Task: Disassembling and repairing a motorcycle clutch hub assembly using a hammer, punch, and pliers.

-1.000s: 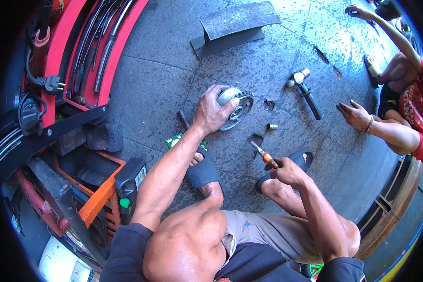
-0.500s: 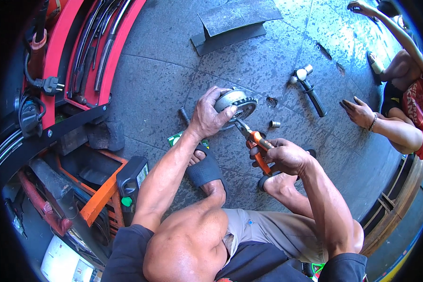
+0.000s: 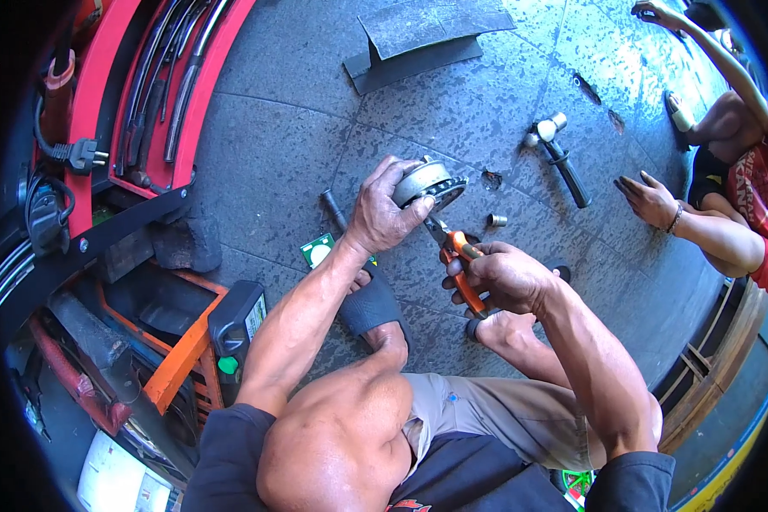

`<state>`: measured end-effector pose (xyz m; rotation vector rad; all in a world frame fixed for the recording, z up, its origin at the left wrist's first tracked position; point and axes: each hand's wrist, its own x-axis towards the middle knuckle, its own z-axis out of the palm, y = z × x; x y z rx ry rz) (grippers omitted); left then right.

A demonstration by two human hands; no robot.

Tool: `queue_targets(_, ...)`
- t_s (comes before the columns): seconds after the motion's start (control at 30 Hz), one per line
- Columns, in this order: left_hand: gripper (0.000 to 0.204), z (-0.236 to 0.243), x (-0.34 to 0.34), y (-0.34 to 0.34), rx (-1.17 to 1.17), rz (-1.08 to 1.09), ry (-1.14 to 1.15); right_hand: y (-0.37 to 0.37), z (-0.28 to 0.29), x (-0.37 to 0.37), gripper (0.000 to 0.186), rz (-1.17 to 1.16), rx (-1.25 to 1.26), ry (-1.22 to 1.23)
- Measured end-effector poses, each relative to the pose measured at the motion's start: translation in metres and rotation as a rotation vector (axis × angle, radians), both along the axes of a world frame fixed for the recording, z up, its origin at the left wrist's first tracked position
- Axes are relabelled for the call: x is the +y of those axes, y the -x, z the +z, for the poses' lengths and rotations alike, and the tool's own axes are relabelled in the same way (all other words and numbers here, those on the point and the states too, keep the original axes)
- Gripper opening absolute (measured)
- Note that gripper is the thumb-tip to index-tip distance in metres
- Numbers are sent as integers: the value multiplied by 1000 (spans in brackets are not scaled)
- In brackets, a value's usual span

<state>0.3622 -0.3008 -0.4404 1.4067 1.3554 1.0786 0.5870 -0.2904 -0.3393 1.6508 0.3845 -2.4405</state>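
Observation:
My left hand grips a round grey metal part with a toothed rim, tilted above the floor with its thumb on the near edge. In my right hand is a pair of pliers with orange and black handles. The jaws of the pliers point at the underside of the toothed part; whether they touch or bite something there I cannot tell. A small metal sleeve stands on the floor just right of the part. Below my left wrist lies a green and white packet, partly covered by my forearm.
A hammer with a black handle lies on the floor to the right. Beyond it, a co-worker's hand reaches in. An angled metal piece sits at the far side. A red rack and a black bottle stand left.
The toothed part has turned slightly in my left hand, its open face now less visible. My right hand and the pliers have shifted a little left and down.

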Motion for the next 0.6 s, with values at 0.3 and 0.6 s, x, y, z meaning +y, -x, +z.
queue_targets(0.3, 53, 0, 15, -4, 68, -17, 12, 15, 4, -5, 26, 264, -126, -193)
queue_targets(0.6, 57, -6, 28, 10, 23, -16, 134, 0, -4, -11, 40, 128, -62, -212)
